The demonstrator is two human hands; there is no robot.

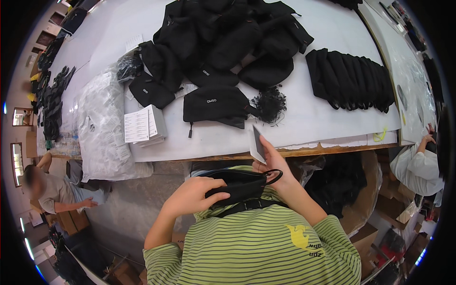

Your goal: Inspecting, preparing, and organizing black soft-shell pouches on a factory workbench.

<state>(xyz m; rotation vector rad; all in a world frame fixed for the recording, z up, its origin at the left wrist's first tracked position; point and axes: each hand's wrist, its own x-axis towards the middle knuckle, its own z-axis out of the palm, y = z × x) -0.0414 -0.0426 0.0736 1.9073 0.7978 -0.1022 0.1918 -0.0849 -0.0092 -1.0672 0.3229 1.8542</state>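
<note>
Close to my body, a black fabric pouch [243, 186] hangs with its mouth parted. My left hand [192, 194] grips the near left rim, thumb and fingers pinched on the cloth. Between the thumb and fingers of my right hand [274, 164] is a small dark-and-white card [257, 145], held upright above the pouch. A black cord loop at the pouch's right end lies against the right palm. Beyond my hands, another black pouch [213, 107] lies flat on the white table [204, 146], beside a tangle of black cords [270, 105].
A large heap of black pouches [228, 38] covers the table's far middle. At right is a row of stacked pouches [351, 80]. A stack of printed cards [145, 124] and clear plastic packets [102, 123] lie left. Other people sit at left [66, 190] and right [418, 166].
</note>
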